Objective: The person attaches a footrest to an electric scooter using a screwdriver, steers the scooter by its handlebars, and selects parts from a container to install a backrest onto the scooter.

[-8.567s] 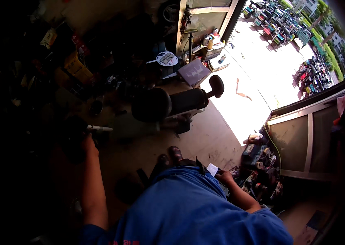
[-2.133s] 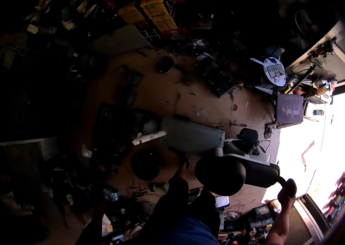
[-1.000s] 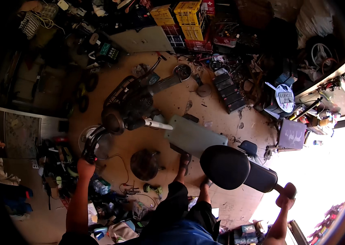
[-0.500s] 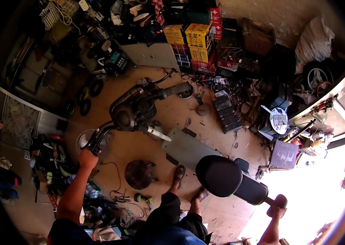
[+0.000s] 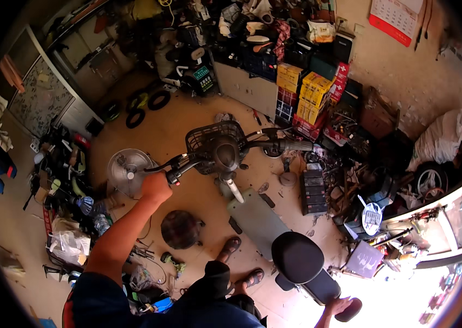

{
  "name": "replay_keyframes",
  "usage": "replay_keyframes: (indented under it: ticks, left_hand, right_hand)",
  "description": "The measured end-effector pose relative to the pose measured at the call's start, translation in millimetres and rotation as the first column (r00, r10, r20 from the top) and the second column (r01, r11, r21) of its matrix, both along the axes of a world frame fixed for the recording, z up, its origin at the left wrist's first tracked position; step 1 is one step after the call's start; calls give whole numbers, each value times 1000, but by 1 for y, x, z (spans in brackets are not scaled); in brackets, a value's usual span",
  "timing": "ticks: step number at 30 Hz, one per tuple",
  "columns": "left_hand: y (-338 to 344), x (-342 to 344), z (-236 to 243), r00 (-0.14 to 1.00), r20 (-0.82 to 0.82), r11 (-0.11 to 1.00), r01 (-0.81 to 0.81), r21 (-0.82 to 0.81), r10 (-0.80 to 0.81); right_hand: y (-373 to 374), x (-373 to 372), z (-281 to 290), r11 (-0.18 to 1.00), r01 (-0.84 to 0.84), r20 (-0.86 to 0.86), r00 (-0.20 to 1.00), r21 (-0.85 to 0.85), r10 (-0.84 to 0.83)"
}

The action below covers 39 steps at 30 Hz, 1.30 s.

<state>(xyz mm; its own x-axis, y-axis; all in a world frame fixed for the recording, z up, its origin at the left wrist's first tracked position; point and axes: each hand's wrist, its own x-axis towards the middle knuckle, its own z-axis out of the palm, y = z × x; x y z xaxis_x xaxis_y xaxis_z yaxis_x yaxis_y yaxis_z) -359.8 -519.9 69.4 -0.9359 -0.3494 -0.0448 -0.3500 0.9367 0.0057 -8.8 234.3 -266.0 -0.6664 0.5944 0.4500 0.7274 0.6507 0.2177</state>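
Observation:
An electric scooter with a grey footboard (image 5: 258,218) stands upright in front of me, slanting from the basket end to the lower right. My left hand (image 5: 156,187) is closed around its left handlebar grip, by the brake lever. Far back on the scooter, my right hand (image 5: 339,306) holds the small dark backrest (image 5: 349,310) behind the rear seat (image 5: 321,287); its fingers are partly hidden. Between them are the round black saddle (image 5: 297,257), the wire front basket (image 5: 214,136) and the bare right handlebar grip (image 5: 296,145).
A round plaid stool (image 5: 181,229) and a green power drill (image 5: 172,263) are near my feet. A fan (image 5: 131,173) stands left of the handlebar. Black batteries (image 5: 313,191) sit right of the scooter, stacked yellow boxes (image 5: 314,98) behind. Loose tyres (image 5: 135,117) lie far left.
The scooter's front has swung right, away from the fan, and the handlebar has turned. Its rear has come nearer to me. Both hands have moved along with it, and the view has shifted.

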Motion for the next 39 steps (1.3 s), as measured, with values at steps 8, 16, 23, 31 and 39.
replay_keyframes:
  ticks: [8, 16, 23, 31, 39]
  left_hand:
    - [-19, 9, 10, 999, 49, 984, 9, 180, -18]
    - [-40, -18, 17, 925, 135, 802, 227, 552, -355]
    - [-49, -25, 5, 900, 119, 642, 202, 740, -420]
    - [-53, -41, -27, 852, -7, 439, 277, 855, -524]
    - [-104, -51, 31, 584, 188, 470, 378, 797, -789]
  right_hand:
    - [-266, -118, 47, 295, -417, -289, 873, -860, 394]
    - [-484, -270, 221, -424, -187, -305, 923, -886, 232]
    - [-617, -340, 303, -813, -30, -205, 973, -581, 110]
    - [-650, -387, 296, -897, 55, -126, 985, -438, 122]
    - [-682, -394, 329, -898, -98, 17, 993, -429, -117]
